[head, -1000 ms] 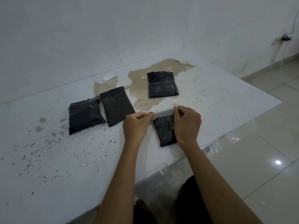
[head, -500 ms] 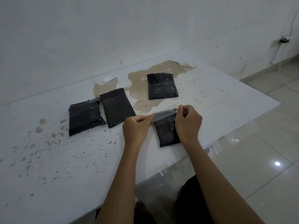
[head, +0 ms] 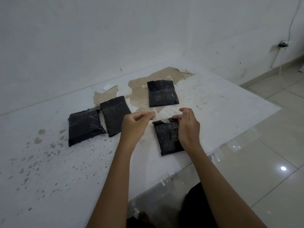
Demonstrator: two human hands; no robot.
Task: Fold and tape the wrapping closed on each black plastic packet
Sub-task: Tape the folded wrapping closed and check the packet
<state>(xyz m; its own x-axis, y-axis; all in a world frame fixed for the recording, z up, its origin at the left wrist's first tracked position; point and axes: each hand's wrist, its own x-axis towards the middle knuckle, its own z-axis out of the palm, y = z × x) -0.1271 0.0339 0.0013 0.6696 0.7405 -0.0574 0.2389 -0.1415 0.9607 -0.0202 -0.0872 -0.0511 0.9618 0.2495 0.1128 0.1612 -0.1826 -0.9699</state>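
Packet (head: pixel 167 136) under right grip (head: pixel 186 125) pinching tape (head: pixel 164 120); left grip (head: pixel 136 122) pinching tape's other end.

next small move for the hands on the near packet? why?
Probably lower the tape strip onto the near packet's folded top edge and press it flat. The left hand and right hand pinch its ends, stretched just above that edge; one piece of tape already sits there, and the flap looks not fully sealed.

No text, label, brand or number can be read anywhere. The black packets (head: pixel 167 136) carry only creases and shine, and the table (head: pixel 49 170) they lie on shows only stains.
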